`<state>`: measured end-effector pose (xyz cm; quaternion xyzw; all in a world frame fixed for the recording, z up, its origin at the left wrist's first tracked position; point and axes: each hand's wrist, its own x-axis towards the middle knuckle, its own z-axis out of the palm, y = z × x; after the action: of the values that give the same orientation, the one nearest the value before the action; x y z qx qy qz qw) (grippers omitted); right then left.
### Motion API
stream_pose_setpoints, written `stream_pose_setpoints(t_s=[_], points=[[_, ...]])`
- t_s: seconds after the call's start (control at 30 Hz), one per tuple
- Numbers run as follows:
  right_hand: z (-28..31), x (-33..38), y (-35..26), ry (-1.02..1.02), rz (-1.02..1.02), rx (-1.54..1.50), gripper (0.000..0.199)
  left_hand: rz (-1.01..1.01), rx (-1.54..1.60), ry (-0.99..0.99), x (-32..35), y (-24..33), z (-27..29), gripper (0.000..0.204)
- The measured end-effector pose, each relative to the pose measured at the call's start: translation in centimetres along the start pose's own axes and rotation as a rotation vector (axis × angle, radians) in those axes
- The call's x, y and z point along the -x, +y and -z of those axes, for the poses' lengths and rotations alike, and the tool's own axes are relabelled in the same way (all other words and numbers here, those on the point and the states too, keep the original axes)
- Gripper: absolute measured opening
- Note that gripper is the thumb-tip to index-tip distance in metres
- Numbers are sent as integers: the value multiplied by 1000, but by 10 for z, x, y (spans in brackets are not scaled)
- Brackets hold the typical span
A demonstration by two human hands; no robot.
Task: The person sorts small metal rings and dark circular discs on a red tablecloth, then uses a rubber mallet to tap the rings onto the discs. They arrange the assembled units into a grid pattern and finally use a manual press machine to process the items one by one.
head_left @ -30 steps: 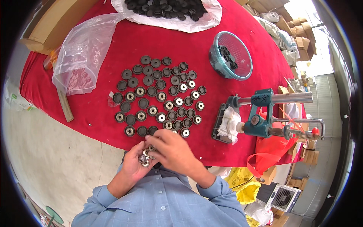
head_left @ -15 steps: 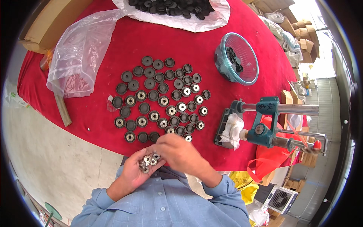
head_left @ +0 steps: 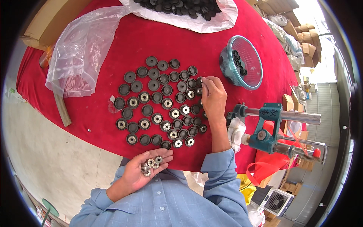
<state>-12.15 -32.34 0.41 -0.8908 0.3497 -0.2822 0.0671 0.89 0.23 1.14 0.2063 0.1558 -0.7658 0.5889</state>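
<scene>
My left hand (head_left: pixel 138 170) lies palm up near the table's front edge, fingers stretched, cradling several small metal ball bearings (head_left: pixel 151 162). Farther right, my right hand (head_left: pixel 214 96) reaches over the right side of a group of round black caps (head_left: pixel 154 85). Its thumb and fingertips are pinched on what looks like a ball bearing, mostly hidden, at a cap there. Many caps are hollow and face up; several in the near and right part have a shiny bearing (head_left: pixel 167 103) seated in the middle. My right wrist and hand cover some caps.
A teal plastic basket (head_left: pixel 231 77) with small black parts stands at the right, beyond a green hand press (head_left: pixel 264 136). Black discs (head_left: pixel 181 6) lie on a white sack at the far edge. A clear plastic bag (head_left: pixel 85 49) lies at the left by a cardboard box (head_left: pixel 53 22).
My right hand has moved from above my left palm out to the far right of the caps. The left hand stays in place with its bearings. The view has shifted slightly.
</scene>
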Motion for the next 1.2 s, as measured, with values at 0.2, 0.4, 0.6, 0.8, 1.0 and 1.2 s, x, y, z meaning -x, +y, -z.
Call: stream_pose_setpoints(t_s=[0.2, 0.4, 0.6, 0.8, 1.0, 1.2], points=[[3, 9, -8, -44, 111, 141, 38, -10, -19, -13, 0, -1, 0, 55], [6, 14, -15, -28, 127, 157, 38, -28, -24, 4, 2, -3, 1, 56], [3, -5, -9, -71, 51, 158, 30, -55, -31, -14, 0, -5, 3, 56], [21, 11, -25, -20, 30, 68, 28, -75, -46, -17, -2, -6, 1, 56], [85, 74, -125, -453, 39, -528, 34, -92, 40, -41, -4, -7, 4, 56], [75, 126, -157, -593, 161, -374, 39, -123, 93, -62, -4, -12, 12, 51]])
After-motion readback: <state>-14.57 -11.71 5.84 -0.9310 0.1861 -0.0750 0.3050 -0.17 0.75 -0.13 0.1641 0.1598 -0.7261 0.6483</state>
